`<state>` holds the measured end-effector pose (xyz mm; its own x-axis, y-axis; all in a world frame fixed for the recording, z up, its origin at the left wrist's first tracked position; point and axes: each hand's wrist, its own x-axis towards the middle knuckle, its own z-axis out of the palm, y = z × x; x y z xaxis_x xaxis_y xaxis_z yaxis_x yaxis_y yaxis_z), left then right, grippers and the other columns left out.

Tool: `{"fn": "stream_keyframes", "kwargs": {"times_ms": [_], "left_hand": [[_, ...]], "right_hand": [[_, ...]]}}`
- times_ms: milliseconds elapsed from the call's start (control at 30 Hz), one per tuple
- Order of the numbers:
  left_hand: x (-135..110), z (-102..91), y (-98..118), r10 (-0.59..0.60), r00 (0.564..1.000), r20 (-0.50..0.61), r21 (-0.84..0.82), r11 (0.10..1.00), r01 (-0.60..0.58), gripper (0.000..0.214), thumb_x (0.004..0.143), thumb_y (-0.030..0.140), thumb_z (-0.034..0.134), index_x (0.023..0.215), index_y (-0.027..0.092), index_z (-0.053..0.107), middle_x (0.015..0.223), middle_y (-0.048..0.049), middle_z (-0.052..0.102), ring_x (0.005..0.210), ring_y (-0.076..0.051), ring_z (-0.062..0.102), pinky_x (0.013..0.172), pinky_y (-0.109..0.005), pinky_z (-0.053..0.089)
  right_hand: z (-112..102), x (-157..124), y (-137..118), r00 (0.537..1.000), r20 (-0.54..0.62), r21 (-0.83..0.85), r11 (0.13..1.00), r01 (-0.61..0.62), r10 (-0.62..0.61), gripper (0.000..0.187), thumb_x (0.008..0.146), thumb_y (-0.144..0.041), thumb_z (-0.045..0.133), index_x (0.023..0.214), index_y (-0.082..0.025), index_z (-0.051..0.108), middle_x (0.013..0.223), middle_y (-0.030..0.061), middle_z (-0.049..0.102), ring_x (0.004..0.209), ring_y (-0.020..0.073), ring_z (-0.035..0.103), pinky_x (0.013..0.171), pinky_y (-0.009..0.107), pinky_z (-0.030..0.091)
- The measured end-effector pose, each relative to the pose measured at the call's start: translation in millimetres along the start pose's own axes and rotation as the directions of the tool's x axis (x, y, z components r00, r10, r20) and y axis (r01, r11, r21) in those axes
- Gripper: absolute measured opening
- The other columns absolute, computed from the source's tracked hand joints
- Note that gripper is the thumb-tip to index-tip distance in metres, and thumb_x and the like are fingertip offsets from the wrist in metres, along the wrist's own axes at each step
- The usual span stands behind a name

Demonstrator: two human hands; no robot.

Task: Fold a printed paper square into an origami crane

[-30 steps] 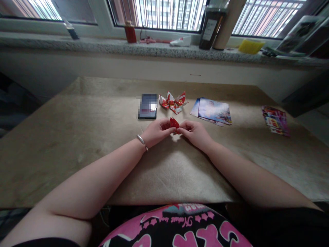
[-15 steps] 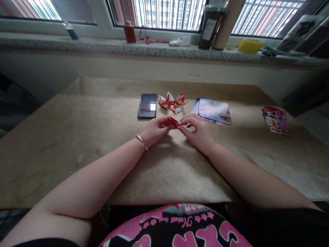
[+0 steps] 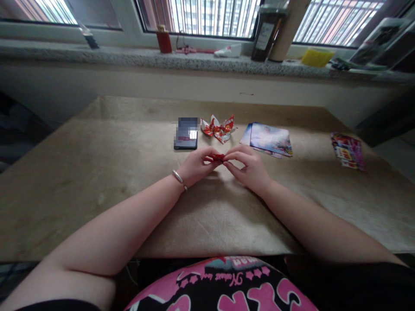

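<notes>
Between my fingertips, just above the table, is a small folded red piece [image 3: 218,157], probably paper or wrapper; most of it is hidden by my fingers. My left hand [image 3: 201,163], with a silver bracelet at the wrist, pinches its left side. The thumb and fingers of my right hand [image 3: 248,166] close on its right end. Right behind my hands lies a red and white folded-paper shape [image 3: 218,128] with pointed petals. A phone [image 3: 186,134], partly pixelated, lies to its left.
To the right of my hands is a pile of glossy picture cards [image 3: 271,139]. Farther right lie pink and purple printed packets [image 3: 348,151]. Along the stone windowsill [image 3: 123,55] stand a red lighter-like object [image 3: 164,41], a dark jar [image 3: 264,36] and a yellow item [image 3: 317,57].
The red piece has turned flatter and shows less between my fingers. My right fingers have shifted slightly left, closer to my left hand. Everything else on the table stays in place.
</notes>
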<state>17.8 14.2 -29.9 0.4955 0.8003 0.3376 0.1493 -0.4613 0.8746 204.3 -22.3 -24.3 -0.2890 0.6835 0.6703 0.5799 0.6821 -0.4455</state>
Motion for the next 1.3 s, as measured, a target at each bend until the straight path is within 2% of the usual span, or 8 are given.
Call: {"fn": "stream_keyframes", "kwargs": {"times_ms": [300,467,633,767,867,1000,1133,1300], "left_hand": [[0,-0.9,1,0.037,0.999,0.023,0.036,0.999,-0.038,0.022,0.078,0.037,0.062,0.077,0.015,0.059,0.085,-0.0045,0.066,0.075,-0.011,0.061,0.070,-0.024,0.051],[1,-3.9,2,0.095,0.995,-0.004,0.152,0.984,-0.094,0.018,0.074,0.029,0.063,0.068,0.016,0.053,0.089,-0.0045,0.066,0.078,-0.013,0.060,0.071,-0.025,0.048],[0,-2.4,4,0.061,0.998,0.002,0.160,0.985,-0.061,0.009,0.072,0.022,0.060,0.072,0.016,0.054,0.080,-0.0016,0.063,0.072,-0.011,0.057,0.066,-0.022,0.047],[-1,2.9,2,0.048,0.997,-0.053,0.134,0.990,-0.041,0.015,0.071,0.019,0.060,0.082,0.017,0.049,0.071,0.0033,0.055,0.060,-0.007,0.053,0.057,-0.018,0.045],[-1,5.5,-1,0.096,0.995,-0.036,0.028,0.995,-0.095,0.023,0.073,0.013,0.054,0.095,0.018,0.048,0.079,0.0016,0.057,0.065,-0.007,0.058,0.059,-0.018,0.048],[-1,4.0,0,0.131,0.991,-0.006,0.077,0.988,-0.130,0.014,0.073,0.011,0.053,0.086,0.016,0.055,0.084,-0.0023,0.059,0.073,-0.010,0.061,0.066,-0.021,0.051],[-3,0.6,9,0.091,0.995,0.046,0.127,0.987,-0.096,0.008,0.079,0.018,0.054,0.083,0.014,0.059,0.081,-0.0037,0.061,0.073,-0.011,0.062,0.067,-0.021,0.053],[-3,0.0,15,0.073,0.996,0.041,0.116,0.990,-0.077,0.018,0.082,0.031,0.058,0.085,0.014,0.061,0.082,-0.0039,0.063,0.072,-0.011,0.063,0.067,-0.021,0.055]], "right_hand": [[1,2,-3,0.995,-0.003,0.094,0.991,-0.096,0.097,0.006,0.078,-0.017,0.058,0.076,-0.022,0.062,0.080,0.0035,0.066,0.077,0.0163,0.060,0.069,0.031,0.050],[1,0,-4,0.980,-0.039,0.172,0.967,-0.187,0.196,0.007,0.075,-0.015,0.056,0.073,-0.022,0.055,0.087,0.0029,0.069,0.076,0.0153,0.062,0.067,0.030,0.051],[2,-1,-4,0.973,-0.006,0.255,0.941,-0.222,0.231,0.008,0.072,-0.014,0.056,0.073,-0.021,0.053,0.088,0.0031,0.067,0.080,0.0154,0.063,0.068,0.030,0.052],[3,0,-3,0.965,0.015,0.278,0.926,-0.257,0.264,0.012,0.070,-0.013,0.055,0.079,-0.021,0.055,0.085,0.0024,0.064,0.080,0.0155,0.061,0.068,0.030,0.051],[3,1,-3,0.972,0.014,0.267,0.936,-0.230,0.235,0.011,0.071,-0.013,0.055,0.078,-0.021,0.057,0.081,0.0023,0.062,0.079,0.0156,0.059,0.067,0.029,0.051],[3,2,-2,0.979,0.018,0.220,0.954,-0.204,0.205,0.011,0.072,-0.012,0.055,0.076,-0.022,0.059,0.079,0.0019,0.063,0.077,0.0156,0.059,0.067,0.030,0.050],[3,1,-1,0.981,-0.006,0.130,0.973,-0.192,0.195,0.012,0.072,-0.013,0.056,0.077,-0.023,0.060,0.078,0.0013,0.065,0.077,0.0166,0.059,0.068,0.031,0.049],[2,0,-1,0.994,-0.018,0.041,0.993,-0.109,0.110,0.012,0.072,-0.012,0.056,0.076,-0.023,0.060,0.079,0.0013,0.066,0.079,0.0182,0.059,0.074,0.035,0.047]]}}
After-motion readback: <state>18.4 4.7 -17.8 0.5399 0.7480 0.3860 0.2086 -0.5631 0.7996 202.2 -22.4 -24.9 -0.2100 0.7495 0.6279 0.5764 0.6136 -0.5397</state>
